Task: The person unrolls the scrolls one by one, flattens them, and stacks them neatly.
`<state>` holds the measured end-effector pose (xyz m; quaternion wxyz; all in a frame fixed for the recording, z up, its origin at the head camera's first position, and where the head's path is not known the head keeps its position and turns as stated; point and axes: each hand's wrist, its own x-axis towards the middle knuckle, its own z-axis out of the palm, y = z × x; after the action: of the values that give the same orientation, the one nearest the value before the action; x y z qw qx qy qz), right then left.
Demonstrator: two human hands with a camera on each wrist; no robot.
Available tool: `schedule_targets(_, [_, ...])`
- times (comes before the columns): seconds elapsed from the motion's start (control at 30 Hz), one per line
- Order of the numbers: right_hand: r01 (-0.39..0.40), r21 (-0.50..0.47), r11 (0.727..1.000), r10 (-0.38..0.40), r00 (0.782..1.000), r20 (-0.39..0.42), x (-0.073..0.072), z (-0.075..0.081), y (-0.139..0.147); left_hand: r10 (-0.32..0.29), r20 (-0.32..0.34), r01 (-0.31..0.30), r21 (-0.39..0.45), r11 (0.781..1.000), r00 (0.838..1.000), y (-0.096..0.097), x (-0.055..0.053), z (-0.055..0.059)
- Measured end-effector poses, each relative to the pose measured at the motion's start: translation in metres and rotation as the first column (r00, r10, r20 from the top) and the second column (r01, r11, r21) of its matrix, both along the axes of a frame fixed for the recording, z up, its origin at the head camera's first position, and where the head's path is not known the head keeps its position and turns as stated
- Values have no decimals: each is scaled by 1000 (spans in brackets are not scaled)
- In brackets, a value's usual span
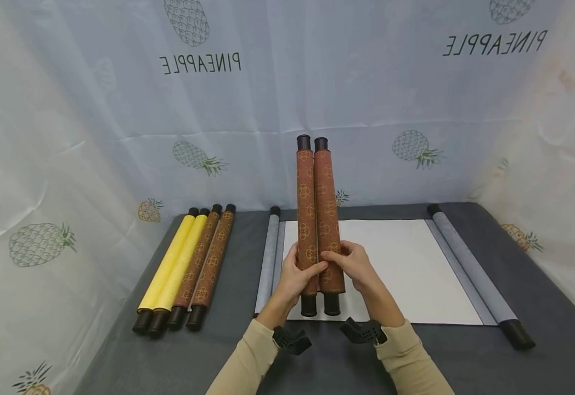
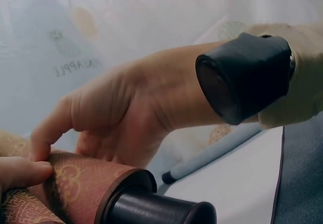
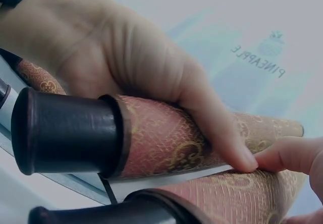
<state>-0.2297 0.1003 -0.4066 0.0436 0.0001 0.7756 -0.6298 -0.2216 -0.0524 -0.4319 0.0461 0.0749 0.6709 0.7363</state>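
Both hands hold up a brown scroll with a gold flower pattern, its two rolls side by side and upright in the head view. My left hand [image 1: 292, 278] grips the left roll [image 1: 305, 214], thumb across its front. Round the right roll [image 1: 326, 214] curls my right hand [image 1: 355, 266], its thumb meeting the left one at the seam. Dark knobs [image 3: 70, 133] cap the roll ends. A pale strip shows between the rolls in the right wrist view. Behind them an unrolled scroll with a blank white sheet [image 1: 396, 269] lies on the table, partly hidden by the hands.
Two yellow rolls [image 1: 171, 258] and two brown patterned rolls [image 1: 208, 258] lie side by side at the table's left. Grey-blue rolls [image 1: 475, 266] edge the white sheet. A dark cloth [image 1: 327, 356] covers the table, and pineapple-print curtains [image 1: 287, 99] hang around it.
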Motion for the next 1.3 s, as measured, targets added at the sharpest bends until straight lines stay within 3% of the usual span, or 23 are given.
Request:
schedule_targets(0.17, [-25,-29,999,26,999,19,-1,2,4,29,-48,-32,-65,997,998,-4,-1,0])
schedule_targets(0.4, [-20,-77,997,24,998,53,-2,4,7,66,-36,-71,-154,986,997,-8,-3,3])
schedule_targets(0.63, [87,-61,994,-86,996,13,-1,-3,-13,140,7,-139,-89,986,990,3,0,3])
schedule_targets(0.8, [173,-68,983,-176,984,-31,1,-6,-21,203,1,-202,-71,977,979,10,3,1])
schedule_targets(0.9, [186,-77,979,-190,980,-51,2,-6,-23,225,-18,-225,-73,972,974,12,5,1])
schedule_targets(1.17, [195,24,980,-192,976,-104,0,-15,-19,253,-97,-262,-95,961,963,11,4,-2])
schedule_targets(1.3, [182,34,983,-178,979,-99,-2,-16,-13,258,-102,-269,-114,956,961,8,3,-4])
